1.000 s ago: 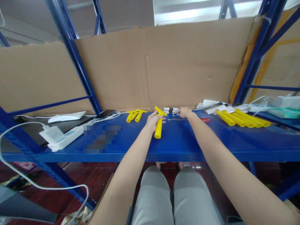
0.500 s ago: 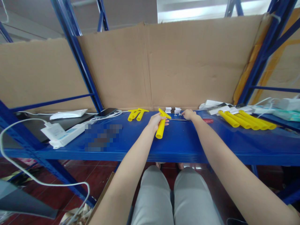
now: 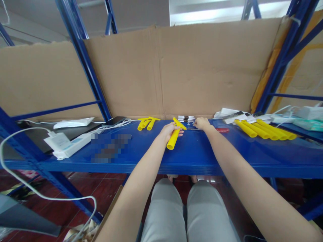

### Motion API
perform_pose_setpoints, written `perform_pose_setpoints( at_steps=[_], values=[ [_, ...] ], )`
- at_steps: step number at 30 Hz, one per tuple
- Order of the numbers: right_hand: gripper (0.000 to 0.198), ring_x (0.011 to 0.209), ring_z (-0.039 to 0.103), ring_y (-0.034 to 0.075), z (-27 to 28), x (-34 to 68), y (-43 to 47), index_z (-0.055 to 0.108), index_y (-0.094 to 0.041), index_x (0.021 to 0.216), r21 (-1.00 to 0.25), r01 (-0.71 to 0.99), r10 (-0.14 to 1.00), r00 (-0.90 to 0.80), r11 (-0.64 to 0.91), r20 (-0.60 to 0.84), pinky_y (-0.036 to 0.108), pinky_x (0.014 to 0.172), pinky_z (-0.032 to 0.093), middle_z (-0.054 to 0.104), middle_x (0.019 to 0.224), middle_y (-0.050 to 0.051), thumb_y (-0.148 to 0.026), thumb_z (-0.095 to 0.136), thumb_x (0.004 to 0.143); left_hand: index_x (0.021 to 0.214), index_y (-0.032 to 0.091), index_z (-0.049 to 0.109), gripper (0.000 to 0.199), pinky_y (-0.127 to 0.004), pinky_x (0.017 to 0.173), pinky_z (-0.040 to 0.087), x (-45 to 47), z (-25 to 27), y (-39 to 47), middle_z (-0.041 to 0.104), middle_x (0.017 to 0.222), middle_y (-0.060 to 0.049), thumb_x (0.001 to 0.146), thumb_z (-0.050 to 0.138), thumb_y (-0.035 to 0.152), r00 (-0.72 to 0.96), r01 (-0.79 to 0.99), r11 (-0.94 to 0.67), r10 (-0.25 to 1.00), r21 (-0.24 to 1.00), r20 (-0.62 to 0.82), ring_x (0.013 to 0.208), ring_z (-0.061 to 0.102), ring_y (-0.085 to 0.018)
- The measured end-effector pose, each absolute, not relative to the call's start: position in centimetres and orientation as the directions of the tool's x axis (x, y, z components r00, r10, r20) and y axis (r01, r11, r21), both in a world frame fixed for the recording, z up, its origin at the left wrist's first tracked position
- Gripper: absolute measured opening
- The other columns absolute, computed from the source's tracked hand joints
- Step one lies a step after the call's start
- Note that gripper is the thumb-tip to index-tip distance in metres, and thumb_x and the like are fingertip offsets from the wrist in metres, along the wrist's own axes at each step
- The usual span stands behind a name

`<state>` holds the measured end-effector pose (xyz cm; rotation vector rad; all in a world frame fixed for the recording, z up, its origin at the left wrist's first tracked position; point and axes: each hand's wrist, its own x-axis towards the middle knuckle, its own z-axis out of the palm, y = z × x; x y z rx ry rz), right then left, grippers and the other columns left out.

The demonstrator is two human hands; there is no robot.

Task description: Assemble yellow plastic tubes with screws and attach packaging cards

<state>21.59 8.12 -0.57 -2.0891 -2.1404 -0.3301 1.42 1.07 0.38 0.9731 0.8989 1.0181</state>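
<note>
My left hand is closed around a yellow T-shaped plastic handle, whose open round end faces me and whose crossbar points away. Just to the right, my right hand reaches down to the blue shelf top with its fingertips pinched together by some tiny shiny parts. Whatever lies between those fingertips is too small to make out. A screwdriver with a red handle lies beneath my right wrist, its thin shaft running left. Behind the tiny parts sit stacked white-and-black strips.
Several yellow T-shaped handles lie left of centre. Several yellow tubes rest at the right beside white packets. A white power strip with cables is on the left. A cardboard sheet stands behind, between blue posts.
My right hand has shifted slightly left, and its fingers are drawn in over the tiny parts. The handle in my left hand has tilted a little, its crossbar moving right.
</note>
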Motion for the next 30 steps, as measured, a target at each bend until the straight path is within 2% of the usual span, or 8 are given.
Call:
perform_pose_setpoints(
  at_steps=[3,9,13,17,21,24,30],
  values=[
    [0.028,0.112,0.06,0.025,-0.6,21.4,8.1,0.07,-0.017,0.108,0.042,0.999,0.969,-0.017,0.007,0.247,0.033,0.093,0.045,0.07,0.111,0.015,-0.026,0.055,0.086,0.143,0.016,0.031,0.068,-0.029,0.062,0.057,1.4,0.3,1.2,0.066,0.107,-0.017,0.08,0.047,-0.005,0.324,-0.239,0.248,0.932,0.939,-0.163,0.063,0.068,-0.016],
    [0.036,0.111,0.062,0.026,-0.5,21.0,7.9,0.065,-0.01,0.117,-0.004,1.0,0.978,0.008,-0.007,0.21,0.031,0.089,0.047,0.067,0.114,0.02,-0.014,0.049,0.085,0.14,0.017,0.034,0.064,-0.028,0.06,0.057,1.3,-0.2,1.7,0.065,0.109,-0.018,0.08,0.047,-0.005,0.409,-0.203,0.293,0.892,0.934,-0.191,0.064,0.068,-0.016],
    [0.03,0.105,0.065,0.026,-0.1,20.9,7.7,0.07,-0.009,0.106,-0.116,0.993,0.976,0.028,-0.003,0.215,0.028,0.084,0.047,0.07,0.106,0.019,-0.012,0.051,0.082,0.139,0.016,0.032,0.065,-0.026,0.057,0.056,1.3,-0.2,1.6,0.065,0.109,-0.019,0.08,0.049,-0.004,0.428,-0.17,0.296,0.881,0.94,-0.2,0.065,0.069,-0.016],
    [0.024,0.089,0.067,0.021,0.6,20.8,7.1,0.071,-0.01,0.09,-0.387,0.896,0.923,-0.059,0.217,0.38,0.027,0.08,0.048,0.073,0.093,0.013,-0.017,0.049,0.084,0.135,0.017,0.037,0.061,-0.026,0.058,0.057,1.4,0.0,1.3,0.066,0.107,-0.017,0.079,0.048,-0.005,0.453,-0.155,0.305,0.867,0.94,-0.207,0.065,0.069,-0.017],
    [0.021,0.079,0.063,0.017,0.0,20.2,6.0,0.067,-0.014,0.085,-0.637,0.596,0.837,-0.113,0.489,0.536,0.027,0.075,0.049,0.071,0.088,0.007,-0.03,0.053,0.082,0.13,0.015,0.039,0.055,-0.028,0.058,0.056,1.4,-0.3,1.3,0.067,0.104,-0.019,0.08,0.047,-0.005,0.504,-0.126,0.288,0.843,0.949,-0.189,0.065,0.07,-0.018],
    [0.021,0.075,0.061,0.015,-1.2,19.6,5.1,0.064,-0.016,0.078,-0.707,0.438,0.819,-0.138,0.555,0.557,0.029,0.075,0.049,0.069,0.081,0.004,-0.037,0.057,0.079,0.129,0.016,0.039,0.055,-0.03,0.059,0.056,1.3,-0.8,1.6,0.067,0.104,-0.019,0.079,0.052,-0.004,0.544,-0.114,0.282,0.82,0.953,-0.177,0.067,0.07,-0.02],
    [0.016,0.075,0.059,0.015,-2.2,19.1,4.1,0.059,-0.018,0.071,-0.723,0.418,0.826,-0.148,0.55,0.543,0.032,0.079,0.048,0.066,0.077,0.002,-0.034,0.06,0.074,0.128,0.016,0.038,0.055,-0.033,0.064,0.056,1.3,-0.9,1.6,0.068,0.102,-0.018,0.08,0.053,-0.004,0.573,-0.095,0.282,0.8,0.955,-0.179,0.069,0.07,-0.02]
  ],
)
